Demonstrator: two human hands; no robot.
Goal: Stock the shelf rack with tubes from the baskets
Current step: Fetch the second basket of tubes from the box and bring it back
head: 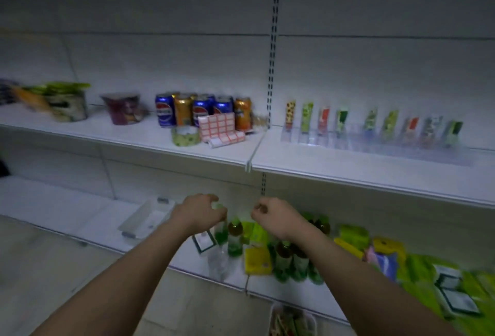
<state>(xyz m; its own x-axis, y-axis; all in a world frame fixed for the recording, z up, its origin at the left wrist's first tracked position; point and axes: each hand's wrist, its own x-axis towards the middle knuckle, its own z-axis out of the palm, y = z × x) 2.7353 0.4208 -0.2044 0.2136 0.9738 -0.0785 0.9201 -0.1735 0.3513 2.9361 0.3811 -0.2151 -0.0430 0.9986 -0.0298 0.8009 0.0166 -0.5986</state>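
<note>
**Both hands low, tubes waiting in the basket below**

Both arms reach out over the lower shelf (pixel 80 218). The left hand (pixel 199 211) has its fingers curled, right against a green bottle cap (pixel 220 205) — whether it grips the bottle cannot be told through the blur. The right hand (pixel 272 216) is curled too, fingertips bunched; nothing clearly sits in them.

The tubes? Nine already stand upright in the clear rack (pixel 375 145) on the upper shelf, far right, with one gap mid-row. The rest lie in a white basket (pixel 292 319) at the near bottom edge, below the right forearm; a second, clear basket (pixel 146 218) sits left on the lower shelf.

By the look of them, these tubes (pixel 372 121) are light, soft-walled and glossy — likely slippery, easy to dent. Best taken with a gentle pinch across the flat crimped end or the firm cap, then dropped cap-down into a slot.
</note>
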